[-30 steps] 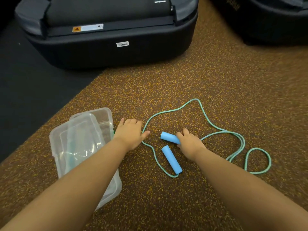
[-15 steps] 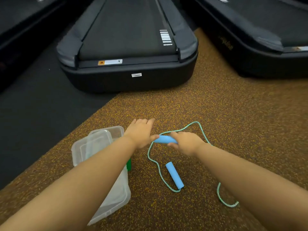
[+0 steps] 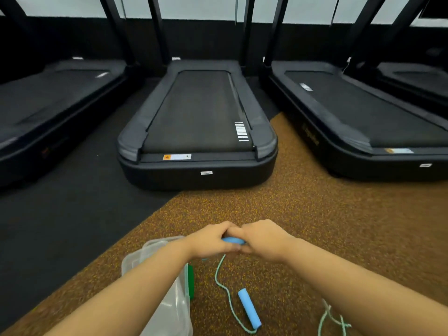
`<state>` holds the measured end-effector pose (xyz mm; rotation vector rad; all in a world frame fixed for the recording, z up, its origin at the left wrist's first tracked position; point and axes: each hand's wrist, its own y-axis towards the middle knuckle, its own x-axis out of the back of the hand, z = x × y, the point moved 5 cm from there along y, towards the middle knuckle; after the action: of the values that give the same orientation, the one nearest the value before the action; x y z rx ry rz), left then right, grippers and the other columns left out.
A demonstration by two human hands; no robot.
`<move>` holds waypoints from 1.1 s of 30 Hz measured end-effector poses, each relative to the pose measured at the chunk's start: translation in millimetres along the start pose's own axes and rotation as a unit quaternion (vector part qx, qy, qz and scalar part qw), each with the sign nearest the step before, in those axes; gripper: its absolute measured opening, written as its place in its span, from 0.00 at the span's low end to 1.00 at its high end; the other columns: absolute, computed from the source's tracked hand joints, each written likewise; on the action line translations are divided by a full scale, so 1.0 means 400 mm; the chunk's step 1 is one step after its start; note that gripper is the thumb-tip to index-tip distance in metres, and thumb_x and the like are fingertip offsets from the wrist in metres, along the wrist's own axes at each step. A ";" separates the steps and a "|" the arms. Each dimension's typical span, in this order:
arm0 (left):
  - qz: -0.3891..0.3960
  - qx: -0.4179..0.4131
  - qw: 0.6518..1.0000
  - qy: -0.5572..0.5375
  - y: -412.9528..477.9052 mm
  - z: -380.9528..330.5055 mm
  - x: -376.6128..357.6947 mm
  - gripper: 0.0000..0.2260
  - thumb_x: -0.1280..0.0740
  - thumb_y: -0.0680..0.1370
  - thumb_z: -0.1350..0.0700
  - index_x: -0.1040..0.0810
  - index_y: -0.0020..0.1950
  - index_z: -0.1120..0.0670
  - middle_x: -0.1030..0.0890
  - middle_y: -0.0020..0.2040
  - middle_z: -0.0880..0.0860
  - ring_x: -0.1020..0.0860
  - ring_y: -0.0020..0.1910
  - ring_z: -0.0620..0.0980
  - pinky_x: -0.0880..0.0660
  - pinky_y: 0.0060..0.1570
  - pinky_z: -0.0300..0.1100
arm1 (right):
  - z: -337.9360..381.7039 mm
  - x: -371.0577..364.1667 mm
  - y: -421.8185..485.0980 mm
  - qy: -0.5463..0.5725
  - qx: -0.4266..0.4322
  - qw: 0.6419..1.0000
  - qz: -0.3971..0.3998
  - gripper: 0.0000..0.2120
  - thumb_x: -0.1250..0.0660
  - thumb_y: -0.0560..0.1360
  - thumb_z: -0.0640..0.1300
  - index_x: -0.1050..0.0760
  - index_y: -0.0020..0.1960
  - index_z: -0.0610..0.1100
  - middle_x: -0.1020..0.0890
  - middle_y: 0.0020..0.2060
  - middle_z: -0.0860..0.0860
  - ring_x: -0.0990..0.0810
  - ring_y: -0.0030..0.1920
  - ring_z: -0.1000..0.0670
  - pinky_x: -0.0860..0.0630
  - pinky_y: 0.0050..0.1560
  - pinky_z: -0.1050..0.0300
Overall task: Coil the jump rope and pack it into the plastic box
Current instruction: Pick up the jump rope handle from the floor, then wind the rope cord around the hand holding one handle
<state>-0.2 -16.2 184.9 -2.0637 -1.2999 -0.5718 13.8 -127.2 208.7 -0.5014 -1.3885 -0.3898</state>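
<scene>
Both hands, left hand (image 3: 210, 241) and right hand (image 3: 263, 240), close their fingers around one light blue cylindrical foam handle (image 3: 233, 240); its thin green rope (image 3: 224, 289) hangs to the speckled brown floor (image 3: 315, 214) beside the clear plastic box (image 3: 135, 259).

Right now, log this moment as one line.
both hands: left hand, right hand gripping handle | second handle on floor | box unpacked

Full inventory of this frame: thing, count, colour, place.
Treadmills: four, black, in a row at the back.
Floor mat: one, speckled brown, under the hands; dark flooring to the left.
Plastic box: one, clear, green clip, under the left forearm.
Held handle: one, blue, between both hands.
Loose handle: one, blue, on the mat.
Rope: one, mint green, trailing on the mat.
Left hand, right hand: both closed on the held handle.
</scene>
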 end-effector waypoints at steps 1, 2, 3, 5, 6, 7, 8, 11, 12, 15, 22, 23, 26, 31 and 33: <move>0.003 -0.007 1.000 -0.017 -0.009 -0.020 0.012 0.18 0.32 0.75 0.51 0.28 0.63 0.52 0.21 0.54 0.50 0.22 0.52 0.48 0.28 0.49 0.36 | 0.005 0.020 -0.009 0.016 0.004 1.000 -0.009 0.17 0.40 0.77 0.54 0.34 0.65 0.52 0.20 0.50 0.45 0.21 0.49 0.41 0.29 0.45 0.50; 0.006 -0.015 0.999 -0.033 -0.017 -0.039 0.024 0.16 0.32 0.76 0.51 0.27 0.62 0.53 0.21 0.54 0.51 0.22 0.52 0.49 0.27 0.50 0.37 | 0.009 0.038 -0.018 0.036 0.006 0.999 -0.017 0.18 0.39 0.77 0.55 0.34 0.64 0.52 0.20 0.50 0.45 0.21 0.50 0.41 0.27 0.47 0.50; 0.009 -0.022 0.999 -0.048 -0.023 -0.057 0.036 0.15 0.33 0.77 0.52 0.27 0.62 0.55 0.21 0.55 0.53 0.21 0.53 0.51 0.26 0.52 0.40 | 0.012 0.054 -0.026 0.056 0.009 0.998 -0.024 0.19 0.37 0.75 0.55 0.35 0.63 0.52 0.21 0.50 0.46 0.21 0.50 0.41 0.27 0.48 0.49; 0.021 -0.032 0.997 -0.073 -0.037 -0.090 0.055 0.14 0.34 0.77 0.54 0.27 0.61 0.57 0.21 0.54 0.54 0.21 0.52 0.53 0.25 0.53 0.43 | 0.018 0.082 -0.042 0.088 0.013 0.995 -0.034 0.20 0.34 0.74 0.53 0.35 0.63 0.52 0.21 0.50 0.48 0.21 0.50 0.44 0.27 0.47 0.50; 0.027 -0.038 0.996 -0.082 -0.044 -0.106 0.064 0.13 0.35 0.78 0.55 0.27 0.62 0.58 0.22 0.52 0.52 0.22 0.50 0.50 0.25 0.50 0.41 | 0.020 0.096 -0.050 0.103 0.013 0.994 -0.038 0.20 0.33 0.74 0.51 0.35 0.63 0.52 0.21 0.48 0.50 0.22 0.48 0.47 0.28 0.46 0.53; 0.031 -0.044 0.994 -0.090 -0.052 -0.121 0.072 0.13 0.36 0.78 0.56 0.28 0.62 0.58 0.24 0.50 0.49 0.23 0.48 0.47 0.25 0.47 0.38 | 0.022 0.113 -0.058 0.120 0.013 0.992 -0.045 0.21 0.32 0.73 0.48 0.35 0.64 0.53 0.22 0.44 0.54 0.23 0.43 0.52 0.30 0.43 0.56; 0.035 -0.047 0.993 -0.105 -0.059 -0.134 0.079 0.13 0.37 0.79 0.57 0.29 0.63 0.59 0.25 0.49 0.48 0.24 0.46 0.44 0.25 0.44 0.36 | 0.023 0.129 -0.066 0.143 0.009 0.988 -0.055 0.22 0.32 0.73 0.45 0.35 0.64 0.53 0.25 0.38 0.58 0.26 0.37 0.58 0.31 0.39 0.60; 0.042 -0.051 0.981 -0.181 -0.087 -0.163 0.099 0.15 0.40 0.80 0.57 0.32 0.66 0.58 0.25 0.51 0.51 0.23 0.43 0.43 0.25 0.41 0.36 | 0.015 0.181 -0.090 0.215 -0.018 0.970 -0.110 0.21 0.32 0.72 0.42 0.35 0.61 0.53 0.28 0.29 0.56 0.28 0.29 0.58 0.32 0.33 0.66; 0.040 -0.052 0.979 -0.193 -0.099 -0.172 0.105 0.14 0.40 0.80 0.55 0.31 0.66 0.56 0.24 0.49 0.51 0.23 0.41 0.41 0.25 0.41 0.37 | 0.008 0.199 -0.098 0.231 -0.031 0.964 -0.129 0.20 0.32 0.72 0.42 0.35 0.60 0.51 0.27 0.28 0.54 0.28 0.28 0.57 0.32 0.32 0.65; 0.038 -0.061 0.970 -0.234 -0.136 -0.205 0.116 0.12 0.41 0.77 0.50 0.27 0.58 0.50 0.22 0.42 0.50 0.23 0.35 0.41 0.25 0.41 0.38 | -0.009 0.256 -0.119 0.265 -0.053 0.947 -0.173 0.16 0.30 0.70 0.43 0.32 0.54 0.48 0.26 0.29 0.51 0.29 0.28 0.57 0.32 0.31 0.60; 0.085 -0.086 0.869 -0.480 -0.230 -0.274 0.120 0.11 0.42 0.75 0.55 0.26 0.54 0.58 0.24 0.40 0.54 0.24 0.34 0.51 0.27 0.41 0.46 | 0.040 0.319 -0.149 0.429 0.027 0.895 -0.121 0.10 0.31 0.72 0.44 0.27 0.38 0.39 0.31 0.27 0.54 0.35 0.28 0.58 0.38 0.30 0.65; 0.091 -0.090 0.858 -0.498 -0.243 -0.285 0.120 0.11 0.42 0.75 0.53 0.26 0.50 0.57 0.25 0.38 0.54 0.25 0.33 0.50 0.28 0.40 0.46 | 0.053 0.322 -0.148 0.464 0.045 0.878 -0.108 0.08 0.32 0.72 0.45 0.26 0.38 0.41 0.31 0.26 0.55 0.35 0.27 0.59 0.39 0.29 0.66; 0.068 -0.100 0.839 -0.531 -0.267 -0.308 0.130 0.14 0.42 0.76 0.46 0.26 0.40 0.54 0.30 0.31 0.50 0.30 0.27 0.47 0.28 0.32 0.41 | 0.073 0.327 -0.133 0.541 0.050 0.834 -0.100 0.11 0.35 0.69 0.53 0.28 0.33 0.47 0.36 0.25 0.52 0.41 0.25 0.56 0.47 0.29 0.59; 0.005 -0.161 0.776 -0.610 -0.270 -0.339 0.172 0.12 0.43 0.75 0.53 0.22 0.39 0.54 0.25 0.32 0.50 0.26 0.26 0.46 0.26 0.28 0.37 | 0.073 0.308 -0.103 0.647 0.002 0.753 -0.120 0.16 0.45 0.72 0.55 0.35 0.32 0.45 0.42 0.23 0.55 0.47 0.24 0.55 0.50 0.30 0.54; -0.010 -0.180 0.753 -0.633 -0.265 -0.344 0.184 0.13 0.43 0.74 0.54 0.18 0.42 0.54 0.21 0.35 0.49 0.22 0.29 0.46 0.24 0.29 0.38 | 0.077 0.290 -0.091 0.690 -0.014 0.712 -0.129 0.18 0.48 0.74 0.56 0.36 0.33 0.44 0.42 0.22 0.56 0.47 0.23 0.55 0.50 0.28 0.57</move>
<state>-69.6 -32.4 359.8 -2.8555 -1.9769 0.8833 -14.5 -137.2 330.3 0.0637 0.0480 -0.7899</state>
